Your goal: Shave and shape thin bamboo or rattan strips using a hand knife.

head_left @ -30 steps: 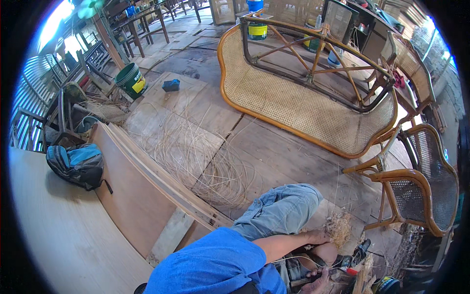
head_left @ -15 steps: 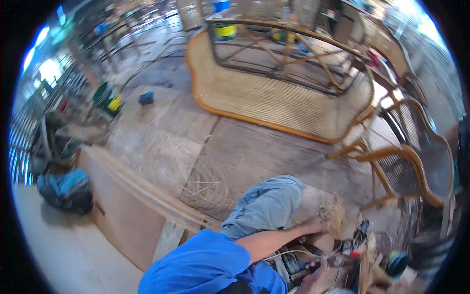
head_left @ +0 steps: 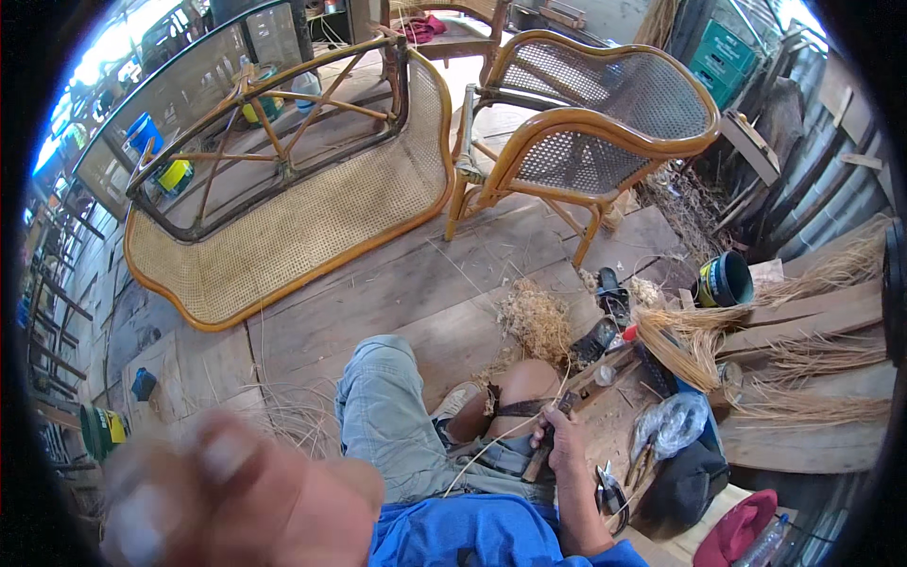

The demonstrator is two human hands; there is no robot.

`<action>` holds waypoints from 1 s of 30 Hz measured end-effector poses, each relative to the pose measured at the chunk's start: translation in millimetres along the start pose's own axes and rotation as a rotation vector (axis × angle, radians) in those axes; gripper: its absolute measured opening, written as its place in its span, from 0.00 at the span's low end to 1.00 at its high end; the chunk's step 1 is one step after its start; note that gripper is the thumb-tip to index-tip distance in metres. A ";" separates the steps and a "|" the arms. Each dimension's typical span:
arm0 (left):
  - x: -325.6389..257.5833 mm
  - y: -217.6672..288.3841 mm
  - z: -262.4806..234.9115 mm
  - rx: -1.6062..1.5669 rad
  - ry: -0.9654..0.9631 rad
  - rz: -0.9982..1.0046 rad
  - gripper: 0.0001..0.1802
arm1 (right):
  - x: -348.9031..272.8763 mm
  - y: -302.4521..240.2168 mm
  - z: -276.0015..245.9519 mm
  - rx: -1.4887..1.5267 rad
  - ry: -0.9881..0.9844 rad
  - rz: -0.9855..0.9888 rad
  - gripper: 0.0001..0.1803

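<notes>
My left hand [head_left: 265, 491] is raised close to the camera at the lower left, large and smeared by motion; what its fingers hold, if anything, does not show. Over my lap, my right hand [head_left: 564, 442] is closed around a short, knife-like tool [head_left: 535, 465] with a brown lower end. A thin, pale cane strip [head_left: 489, 444] runs past that hand in a curve across my shorts. Beside my bent leg lies a heap of curly shavings [head_left: 534, 319]. Scissors-like cutters [head_left: 610, 489] rest right of my right forearm.
A cane-woven bench [head_left: 312, 260] lies tipped over ahead, beside a woven armchair [head_left: 567, 132]. To the right are bundled cane strands [head_left: 675, 350], a dark green bucket [head_left: 726, 279], a clear plastic bag [head_left: 673, 422], a black cap [head_left: 685, 487] and a maroon cap [head_left: 739, 529].
My head view has swung to the right. My left hand has risen from beside my leg toward the camera, while my right hand stays low over my lap.
</notes>
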State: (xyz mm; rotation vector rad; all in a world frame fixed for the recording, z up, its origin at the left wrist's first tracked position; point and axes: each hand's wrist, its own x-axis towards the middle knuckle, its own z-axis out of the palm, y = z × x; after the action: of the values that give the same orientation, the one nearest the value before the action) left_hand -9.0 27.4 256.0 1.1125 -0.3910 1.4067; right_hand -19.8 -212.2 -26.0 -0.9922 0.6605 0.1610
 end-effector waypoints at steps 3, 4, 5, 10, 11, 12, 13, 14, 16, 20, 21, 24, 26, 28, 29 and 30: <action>-11.6 -12.3 -4.0 -0.036 -0.042 -0.052 0.24 | 2.8 5.0 -6.5 0.022 -0.009 -0.012 0.06; -12.0 -8.1 -4.2 -0.056 -0.056 -0.062 0.24 | 0.7 6.1 -7.4 0.031 -0.012 -0.014 0.06; -10.6 -3.3 -3.9 -0.071 -0.070 -0.065 0.24 | -0.3 6.0 -6.9 0.049 -0.027 -0.019 0.06; -15.6 7.1 0.6 -0.178 -0.140 -0.145 0.23 | 1.0 7.2 -10.1 0.056 -0.024 -0.019 0.06; -18.5 6.3 2.0 -0.209 -0.154 -0.173 0.22 | 3.7 5.1 -8.4 0.051 -0.034 -0.012 0.06; -21.6 5.4 3.8 -0.240 -0.168 -0.203 0.22 | 5.6 5.0 -8.3 0.047 -0.043 -0.006 0.07; -24.8 4.4 5.7 -0.272 -0.182 -0.232 0.22 | 6.6 7.3 -10.3 0.047 -0.037 -0.006 0.07; -26.7 4.1 6.7 -0.298 -0.196 -0.258 0.22 | 6.9 8.6 -10.2 0.056 -0.024 -0.009 0.07; -29.8 3.3 8.5 -0.347 -0.222 -0.308 0.21 | 8.8 6.2 -9.8 0.085 -0.066 0.013 0.06; -33.8 5.1 4.8 -0.418 -0.263 -0.377 0.21 | 8.6 2.8 -11.5 0.078 -0.047 0.016 0.07; -34.4 6.2 3.2 -0.434 -0.270 -0.389 0.20 | 8.3 3.5 -11.8 0.078 -0.051 0.013 0.07; -35.5 6.2 -2.9 -0.477 -0.290 -0.440 0.20 | 9.2 8.6 -13.3 0.078 -0.053 0.020 0.07; -35.7 8.9 -7.4 -0.505 -0.298 -0.476 0.20 | 8.7 9.0 -14.5 0.076 -0.049 0.022 0.07; -36.2 15.0 -11.9 -0.536 -0.301 -0.510 0.19 | 7.0 9.3 -13.4 0.064 -0.048 0.017 0.07; -35.9 17.9 -14.2 -0.550 -0.302 -0.530 0.19 | 5.1 9.7 -12.3 0.057 -0.046 0.015 0.07; -35.8 20.8 -16.5 -0.564 -0.303 -0.552 0.19 | 3.2 9.0 -11.5 0.051 -0.041 0.019 0.07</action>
State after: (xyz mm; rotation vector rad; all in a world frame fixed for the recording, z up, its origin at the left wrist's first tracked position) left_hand -41.3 15.5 227.6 0.8666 -0.5977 0.5859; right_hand -26.1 -217.2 -38.6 -0.9311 0.6338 0.1802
